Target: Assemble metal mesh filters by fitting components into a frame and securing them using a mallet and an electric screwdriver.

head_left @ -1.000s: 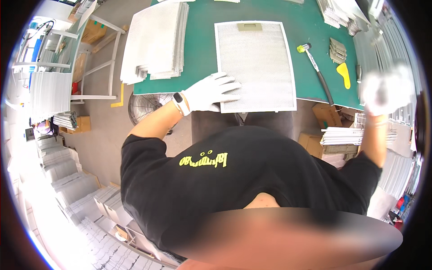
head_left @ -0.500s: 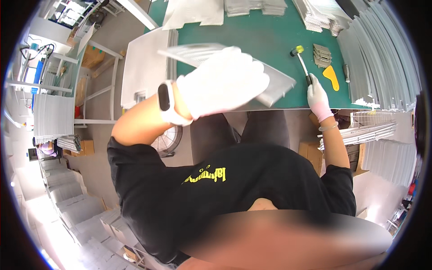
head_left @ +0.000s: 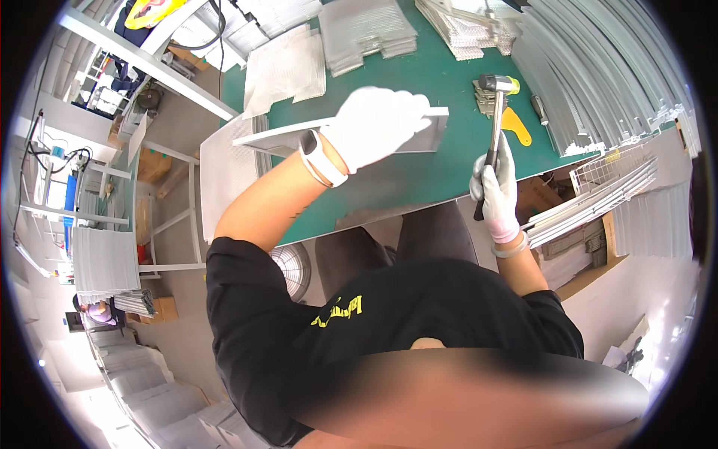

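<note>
My left hand, in a white glove, is closed over the upper edge of a thin rectangular panel with a pale rim. The panel is tipped up above the green table; my hand and wrist cover its middle. My right hand, also gloved, wraps the dark grip of a mallet at the table's front edge. Its head, black on one side and yellow on the other, points away from me. Just beyond the mallet lie a yellow scraper and a small stack of metal pieces.
Stacks of translucent mesh sheets line the far side of the table. Long grey strips are piled along the right. A screwdriver-like tool lies beside them. White boards stand at the left edge, and a fan is below.
My right hand has raised the mallet off the table and drawn it nearer. My left hand has turned the panel more upright. The whole view has shifted and rotated.
</note>
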Available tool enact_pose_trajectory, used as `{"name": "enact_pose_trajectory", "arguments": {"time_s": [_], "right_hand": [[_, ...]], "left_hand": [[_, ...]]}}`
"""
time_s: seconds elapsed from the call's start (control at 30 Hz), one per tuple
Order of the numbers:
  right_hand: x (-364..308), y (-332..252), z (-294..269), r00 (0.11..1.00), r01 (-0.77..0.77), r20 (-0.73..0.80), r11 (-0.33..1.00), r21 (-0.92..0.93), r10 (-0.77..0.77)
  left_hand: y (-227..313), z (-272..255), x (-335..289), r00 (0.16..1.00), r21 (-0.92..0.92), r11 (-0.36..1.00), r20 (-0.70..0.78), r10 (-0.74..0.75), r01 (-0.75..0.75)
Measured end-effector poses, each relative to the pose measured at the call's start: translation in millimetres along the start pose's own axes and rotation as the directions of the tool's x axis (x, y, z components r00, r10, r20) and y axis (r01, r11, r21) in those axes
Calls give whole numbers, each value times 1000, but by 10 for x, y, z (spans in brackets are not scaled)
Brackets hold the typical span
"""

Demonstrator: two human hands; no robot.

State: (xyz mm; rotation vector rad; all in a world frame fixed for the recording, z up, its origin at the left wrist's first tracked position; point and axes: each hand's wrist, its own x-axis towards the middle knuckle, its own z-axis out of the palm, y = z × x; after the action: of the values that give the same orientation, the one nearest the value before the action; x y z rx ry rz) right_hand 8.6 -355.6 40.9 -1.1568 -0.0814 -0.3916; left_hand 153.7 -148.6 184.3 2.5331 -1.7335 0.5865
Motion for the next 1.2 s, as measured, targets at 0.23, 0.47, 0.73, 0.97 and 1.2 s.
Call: {"name": "enact_pose_trajectory", "arguments": {"time_s": [0.23, 0.47, 0.73, 0.97, 1.2], "right_hand": [[-135, 70, 314, 871, 304, -425, 950, 72, -246], [-267, 144, 494, 998, -59, -27, 998, 31, 60], [-255, 46, 565, 967, -253, 48, 963, 91, 249], [-275, 108, 730, 976, -195, 103, 980, 47, 190], [-147, 25, 208, 981, -194, -22, 964, -179, 194]], "left_hand": [[-62, 97, 107, 995, -269, 963, -87, -50, 25], [-98, 122, 77, 985, -182, 983, -164, -59, 29], [-136, 102, 67, 988, -166, 985, -144, -64, 40], [-114, 193, 49, 964, -42, 999, -267, -8, -3], [-48, 388, 53, 920, 7, 995, -381, -93, 104]]}}
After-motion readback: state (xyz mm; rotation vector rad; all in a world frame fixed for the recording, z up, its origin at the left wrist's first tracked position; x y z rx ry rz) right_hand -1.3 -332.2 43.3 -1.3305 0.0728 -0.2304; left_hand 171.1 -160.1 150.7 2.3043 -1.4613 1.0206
